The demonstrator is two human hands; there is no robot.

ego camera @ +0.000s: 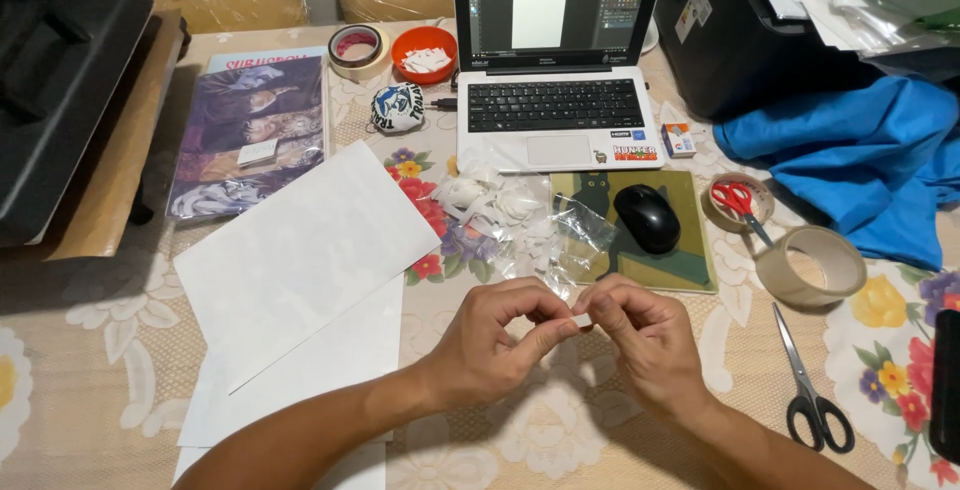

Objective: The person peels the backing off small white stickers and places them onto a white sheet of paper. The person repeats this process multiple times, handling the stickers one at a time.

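Floral-cloth worktop (100,370), cluttered. Small white piece (580,320) pinched between both hands, low centre, above cloth; long axis too small to tell. Left hand (495,340) grip pressed on it; right hand (640,335) likewise. Just beyond: paper scraps (490,205), clear plastic (575,235), mouse (647,218). White sheets (300,250) left, black scissors (812,390) right, laptop (552,60) behind.

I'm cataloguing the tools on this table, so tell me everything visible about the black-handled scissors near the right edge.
The black-handled scissors with long silver metal blades lie flat on the flower-patterned tablecloth, to the right of the person's right hand. The blades are shut and point up and slightly left, toward the roll of clear packing tape; the two black plastic loops sit at the lower end. Nothing touches them: neither hand, nor the tape roll above the tips.
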